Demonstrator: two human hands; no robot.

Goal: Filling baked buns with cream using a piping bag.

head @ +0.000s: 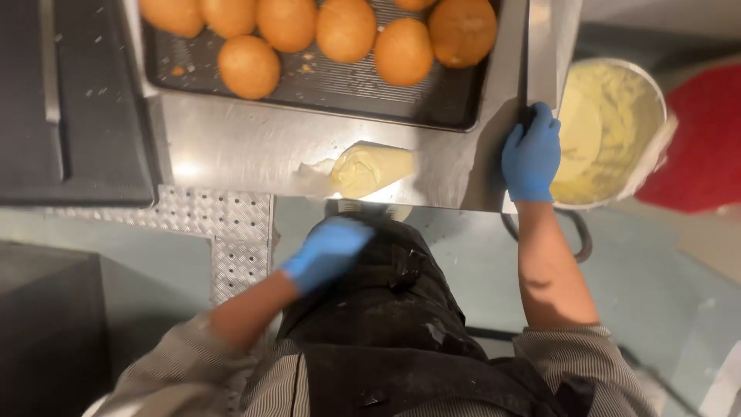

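Both hands [328, 251] [531, 154] flank (untouched) piping bag [370, 168].

A commercial bakery kitchen: a stainless-steel table [255, 147] carries a dark perforated baking tray [324, 89] of round golden buns [345, 29], a filled piping bag [370, 168] and, just beside, a metal bowl of pale cream [610, 131]. Steel tread plate [224, 224] lines the floor; the worker wears blue gloves [531, 154] and a dark apron [386, 309].

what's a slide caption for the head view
Blue-gloved right hand grips steel counter edge; filled piping bag lies there.
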